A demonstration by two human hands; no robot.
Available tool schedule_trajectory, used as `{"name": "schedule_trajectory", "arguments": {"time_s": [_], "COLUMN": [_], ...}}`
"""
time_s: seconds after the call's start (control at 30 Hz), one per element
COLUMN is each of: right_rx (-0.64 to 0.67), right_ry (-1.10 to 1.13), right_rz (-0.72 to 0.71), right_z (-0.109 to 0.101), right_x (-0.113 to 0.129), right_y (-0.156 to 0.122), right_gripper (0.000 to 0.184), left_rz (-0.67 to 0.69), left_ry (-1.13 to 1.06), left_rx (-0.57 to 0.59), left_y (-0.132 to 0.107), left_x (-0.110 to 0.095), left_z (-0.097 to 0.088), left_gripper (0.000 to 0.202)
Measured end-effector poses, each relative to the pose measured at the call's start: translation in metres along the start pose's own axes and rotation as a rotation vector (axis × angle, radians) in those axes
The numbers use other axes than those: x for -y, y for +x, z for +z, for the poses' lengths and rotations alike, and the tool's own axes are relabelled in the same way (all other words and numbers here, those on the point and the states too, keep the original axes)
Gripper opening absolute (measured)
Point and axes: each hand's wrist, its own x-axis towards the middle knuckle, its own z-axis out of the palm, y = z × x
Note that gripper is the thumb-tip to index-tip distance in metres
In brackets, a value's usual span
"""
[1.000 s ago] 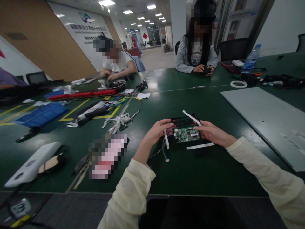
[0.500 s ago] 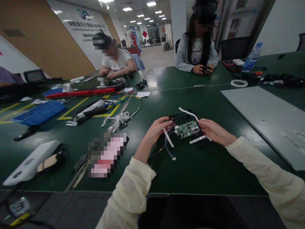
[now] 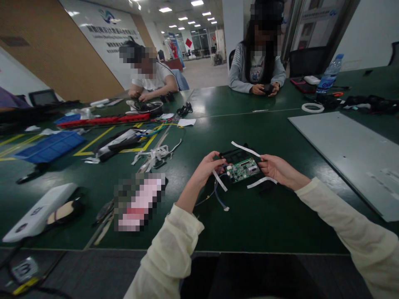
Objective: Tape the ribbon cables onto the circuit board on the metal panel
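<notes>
A green circuit board [image 3: 243,170] sits in a black frame [image 3: 235,156] that I hold between both hands above the green table. My left hand [image 3: 209,167] is closed on the frame's left side, beside a blue-grey cable [image 3: 220,197] that hangs down to a white connector. My right hand [image 3: 276,168] grips the right side, with the fingertips partly hidden behind the frame. White strips stick out around it: an upper strip [image 3: 245,148], a lower right strip [image 3: 262,182] and a left strip [image 3: 220,181] by my left fingers.
Left of my hands lie a heap of white strips [image 3: 156,155], a blurred-out pink phone-like object [image 3: 143,199] and a blue tray [image 3: 50,146]. A grey panel [image 3: 346,153] covers the right side, near a tape roll [image 3: 312,108] and water bottle [image 3: 331,74]. Two people sit opposite.
My hands keep their hold, and the board with its frame has shifted and tilted very slightly. The upper white strip has dipped a little to the left.
</notes>
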Motion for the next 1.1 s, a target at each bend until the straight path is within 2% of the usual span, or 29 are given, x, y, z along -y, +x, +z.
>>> {"name": "schedule_trajectory", "arguments": {"time_s": [0.13,0.23,0.4,0.53,0.7,0.97,1.1], "right_rx": [0.105,0.126,0.289,0.321,0.304,0.355,0.292], "right_ry": [-0.128,-0.287,-0.583,-0.743,-0.76,-0.687,-0.623], "right_rz": [0.072,0.123,0.122,0.072,0.05,0.067,-0.001], "right_z": [-0.005,-0.006,-0.003,-0.004,-0.003,0.008,0.012], "right_x": [0.009,0.017,0.024,0.024,0.025,0.025,0.03], "right_y": [-0.005,-0.014,-0.022,-0.02,-0.02,-0.026,-0.031], "right_gripper": [0.027,0.037,0.042,0.043,0.038,0.038,0.035], "left_rz": [0.046,0.067,0.069,0.095,0.113,0.107,0.122], "left_ry": [-0.025,-0.055,-0.09,-0.091,-0.064,-0.09,-0.134], "left_rx": [0.01,-0.003,0.003,-0.007,-0.016,-0.003,-0.028], "left_y": [-0.001,-0.002,-0.005,-0.006,-0.007,-0.01,-0.011], "left_x": [-0.002,-0.005,-0.01,-0.012,-0.013,-0.017,-0.02], "left_z": [-0.003,-0.003,0.0,0.0,0.001,0.003,0.004], "left_gripper": [0.023,0.023,0.025,0.024,0.023,0.025,0.026]}}
